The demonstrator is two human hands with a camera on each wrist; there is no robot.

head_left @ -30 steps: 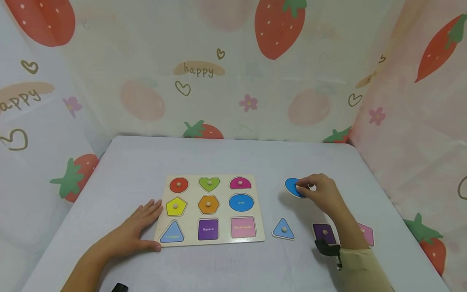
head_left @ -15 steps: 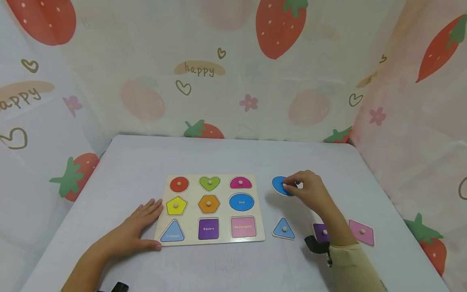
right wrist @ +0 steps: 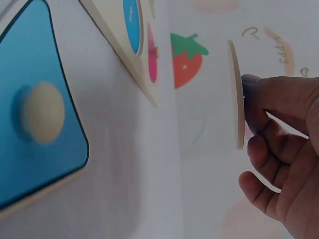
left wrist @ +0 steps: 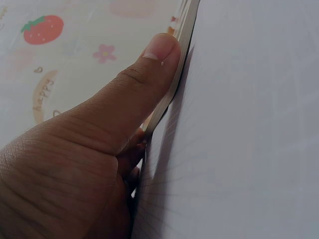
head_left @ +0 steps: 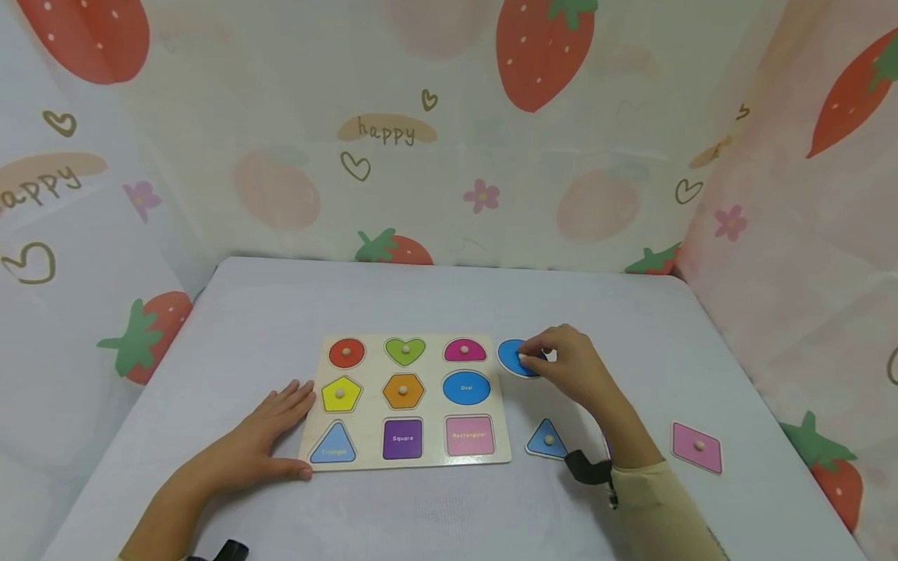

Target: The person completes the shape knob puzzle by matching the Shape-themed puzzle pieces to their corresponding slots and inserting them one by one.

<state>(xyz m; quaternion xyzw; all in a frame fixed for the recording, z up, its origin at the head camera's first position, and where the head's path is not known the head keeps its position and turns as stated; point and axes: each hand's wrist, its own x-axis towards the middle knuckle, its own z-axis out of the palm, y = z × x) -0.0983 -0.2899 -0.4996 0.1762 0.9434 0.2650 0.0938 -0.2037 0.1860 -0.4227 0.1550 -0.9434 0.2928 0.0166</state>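
Note:
My right hand point(head_left: 571, 370) pinches the knob of a blue oval piece point(head_left: 513, 358), held above the table beside the board's upper right edge. In the right wrist view the oval point(right wrist: 237, 99) is seen edge-on at the fingertips of the hand point(right wrist: 284, 144). My left hand point(head_left: 263, 440) touches the left edge of the puzzle board point(head_left: 435, 460) with its fingers spread. The left wrist view shows that hand's thumb point(left wrist: 134, 94) against the board's edge. On the board, the printed "Oval" space point(head_left: 466, 388) holds no piece.
A blue triangle piece point(head_left: 546, 440) lies right of the board, and a pink piece point(head_left: 697, 447) lies farther right. A purple piece is mostly hidden behind my right wrist. Red, green, magenta, yellow and orange knobbed pieces sit in the board. Strawberry-print cloth point(head_left: 295, 117) hangs behind the table.
My right hand has moved left with the blue oval, from above the right of the table to the board's edge. The pink piece is now uncovered. My left hand stays in place.

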